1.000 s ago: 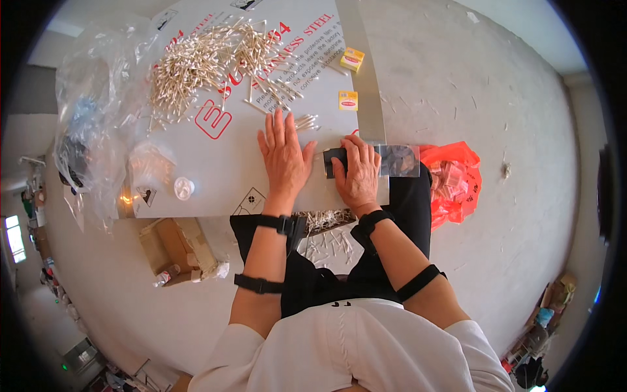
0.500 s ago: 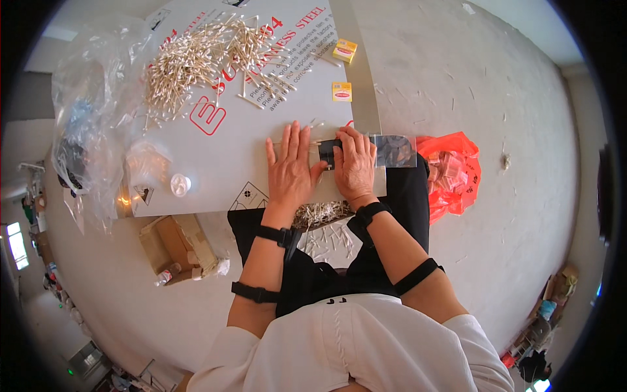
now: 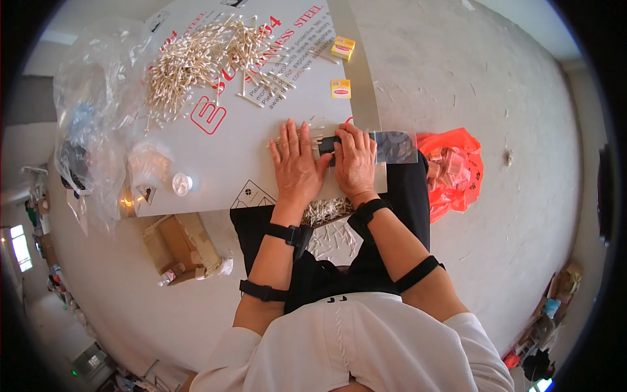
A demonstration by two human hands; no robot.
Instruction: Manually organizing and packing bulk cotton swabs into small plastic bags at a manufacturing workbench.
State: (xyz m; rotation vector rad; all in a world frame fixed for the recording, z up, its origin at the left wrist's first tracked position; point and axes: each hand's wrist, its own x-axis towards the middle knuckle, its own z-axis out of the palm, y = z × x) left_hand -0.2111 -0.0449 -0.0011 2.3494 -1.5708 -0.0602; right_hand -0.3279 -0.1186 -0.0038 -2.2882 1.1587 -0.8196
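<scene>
My left hand [image 3: 298, 166] lies flat on the table near its front edge, fingers stretched out. Beneath it are a few cotton swabs [image 3: 316, 138], some showing beside its fingers. To its right, my right hand [image 3: 356, 166] grips a small clear plastic bag with black parts [image 3: 398, 147], its fingers curled down over the bag. The bag's far end sticks out past the table's right edge. Part of the bag between the hands is hidden under my fingers. A large heap of loose cotton swabs [image 3: 186, 72] sits farther back on the left.
Two small yellow boxes [image 3: 343, 48] lie by the table's right edge. A white round tub [image 3: 182, 184] stands at front left, near a big clear plastic bag [image 3: 91, 124]. More swabs [image 3: 326, 210] lie below the table edge. A red bag [image 3: 467, 173] holds pinkish packs; a cardboard box [image 3: 176, 242] sits on the floor.
My left hand has shifted slightly to the right, toward the plastic bag, and more swabs show beside its fingers. The right hand stays nearly in place.
</scene>
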